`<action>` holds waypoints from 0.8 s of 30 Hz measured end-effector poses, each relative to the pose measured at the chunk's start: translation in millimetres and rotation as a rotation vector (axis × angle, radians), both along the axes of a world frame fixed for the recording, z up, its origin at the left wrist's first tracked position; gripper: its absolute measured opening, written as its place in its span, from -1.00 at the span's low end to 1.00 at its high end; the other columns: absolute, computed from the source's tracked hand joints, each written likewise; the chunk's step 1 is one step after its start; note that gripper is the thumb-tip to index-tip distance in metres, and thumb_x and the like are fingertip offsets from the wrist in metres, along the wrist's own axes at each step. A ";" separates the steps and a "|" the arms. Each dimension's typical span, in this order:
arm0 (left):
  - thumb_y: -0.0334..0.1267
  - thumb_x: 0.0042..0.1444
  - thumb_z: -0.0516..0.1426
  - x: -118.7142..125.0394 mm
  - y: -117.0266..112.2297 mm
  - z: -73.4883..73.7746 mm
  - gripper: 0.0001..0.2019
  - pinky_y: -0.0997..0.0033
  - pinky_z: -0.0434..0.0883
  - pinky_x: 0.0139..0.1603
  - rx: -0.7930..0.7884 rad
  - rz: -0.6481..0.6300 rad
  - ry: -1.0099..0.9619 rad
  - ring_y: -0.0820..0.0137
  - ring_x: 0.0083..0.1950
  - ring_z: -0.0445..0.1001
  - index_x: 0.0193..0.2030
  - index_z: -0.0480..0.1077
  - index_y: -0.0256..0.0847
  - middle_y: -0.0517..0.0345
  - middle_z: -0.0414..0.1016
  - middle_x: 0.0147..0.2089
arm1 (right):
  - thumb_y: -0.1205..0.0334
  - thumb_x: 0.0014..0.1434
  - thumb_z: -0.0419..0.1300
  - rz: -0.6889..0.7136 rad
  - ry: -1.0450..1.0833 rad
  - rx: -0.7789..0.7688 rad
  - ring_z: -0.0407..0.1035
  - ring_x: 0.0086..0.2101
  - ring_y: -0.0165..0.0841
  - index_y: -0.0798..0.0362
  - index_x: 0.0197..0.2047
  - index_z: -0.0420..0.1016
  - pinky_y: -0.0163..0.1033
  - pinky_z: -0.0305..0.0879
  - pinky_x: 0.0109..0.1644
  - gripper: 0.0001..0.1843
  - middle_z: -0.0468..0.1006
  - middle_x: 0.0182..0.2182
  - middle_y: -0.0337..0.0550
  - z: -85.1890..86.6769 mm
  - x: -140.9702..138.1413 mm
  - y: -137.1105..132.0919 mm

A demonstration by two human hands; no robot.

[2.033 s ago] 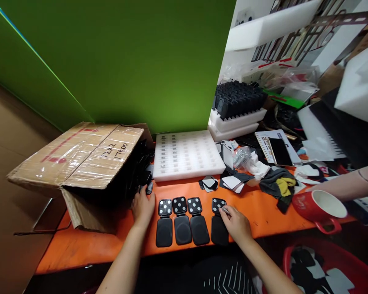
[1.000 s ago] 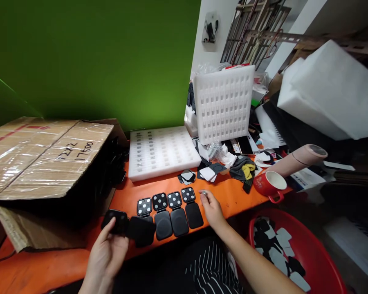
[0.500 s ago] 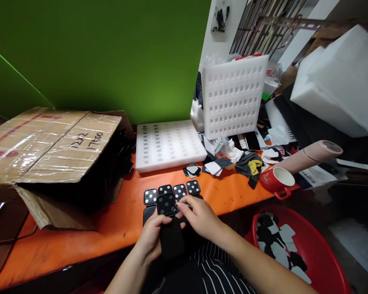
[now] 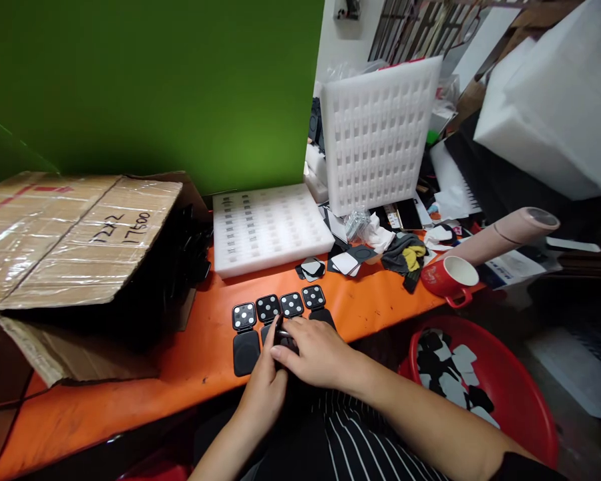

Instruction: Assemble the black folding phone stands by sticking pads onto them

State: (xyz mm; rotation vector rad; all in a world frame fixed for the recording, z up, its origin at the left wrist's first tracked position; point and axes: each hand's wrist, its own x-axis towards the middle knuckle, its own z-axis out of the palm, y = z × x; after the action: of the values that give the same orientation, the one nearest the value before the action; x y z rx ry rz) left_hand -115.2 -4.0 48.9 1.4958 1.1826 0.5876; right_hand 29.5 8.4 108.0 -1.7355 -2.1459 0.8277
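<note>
My two hands meet at the front edge of the orange table (image 4: 190, 361). My left hand (image 4: 266, 391) is curled around a black hinged part (image 4: 286, 343) that my right hand mostly hides. My right hand (image 4: 316, 354) lies over it, fingers pinched on a small metal tool (image 4: 282, 332). Just beyond the fingertips lies a row of several black hinged parts (image 4: 244, 331), each with a white-dotted square head, side by side.
An open cardboard box (image 4: 75, 234) lies on its side at the left. A flat white foam tray (image 4: 268, 227) sits behind the row, another foam tray (image 4: 378, 133) stands upright. A red mug (image 4: 448, 277), a cloth (image 4: 405, 257) and a red basin (image 4: 525, 414) are at the right.
My left hand took a black part from beside the box and brought it to the middle. Both hands have now lowered it toward the table edge, with my right hand over it.
</note>
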 end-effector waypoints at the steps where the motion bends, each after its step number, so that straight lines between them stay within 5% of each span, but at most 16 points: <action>1: -0.44 0.01 -0.08 -0.2 0.1 -0.7 -0.29 0.10 0.07 0.31 0.002 -0.010 0.010 0.23 0.36 0.03 0.36 -0.11 -0.16 0.05 0.03 0.38 | 0.00 0.18 0.09 -0.019 0.022 0.000 0.39 -0.30 -0.28 0.07 -0.20 0.42 -0.28 0.13 -0.31 -0.69 0.53 -0.28 -0.10 -2.3 0.4 0.1; 7: -0.48 0.00 -0.09 0.3 0.3 -4.6 -0.27 0.08 0.09 0.30 0.005 -0.025 0.010 0.21 0.36 0.03 0.37 -0.14 -0.13 0.04 0.04 0.37 | 0.09 0.20 0.09 -0.072 0.115 0.015 0.36 -0.39 -0.41 0.04 -0.39 0.44 -0.34 0.06 -0.38 -0.75 0.51 -0.41 -0.24 -13.8 -6.4 -4.3; 14: -0.41 0.09 -0.04 3.4 0.0 -5.0 -0.32 0.08 -0.07 0.35 0.061 0.033 -0.011 0.23 0.38 -0.06 0.37 -0.13 -0.11 0.04 0.01 0.38 | 0.15 0.31 -0.10 -0.029 -0.090 -0.003 0.40 -0.33 -0.30 0.12 -0.23 0.46 -0.26 0.21 -0.28 -0.65 0.51 -0.33 -0.06 -6.6 -14.1 -11.4; 24: -0.49 -0.07 0.02 -0.9 -3.8 -7.5 -0.17 0.11 -0.23 0.37 -0.168 -0.021 -0.174 0.24 0.42 -0.22 0.37 -0.18 -0.10 0.13 -0.16 0.43 | 0.08 0.27 -0.04 -0.024 -0.014 -0.119 0.39 -0.22 -0.22 0.16 -0.16 0.42 -0.17 0.27 -0.14 -0.65 0.48 -0.24 0.01 -0.4 -4.4 -12.6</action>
State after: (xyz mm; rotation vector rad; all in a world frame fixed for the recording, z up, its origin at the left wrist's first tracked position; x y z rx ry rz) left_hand -116.1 -7.7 41.4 1.2870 1.0540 0.5773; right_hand 25.1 -4.2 107.6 -1.8257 -2.1197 0.9577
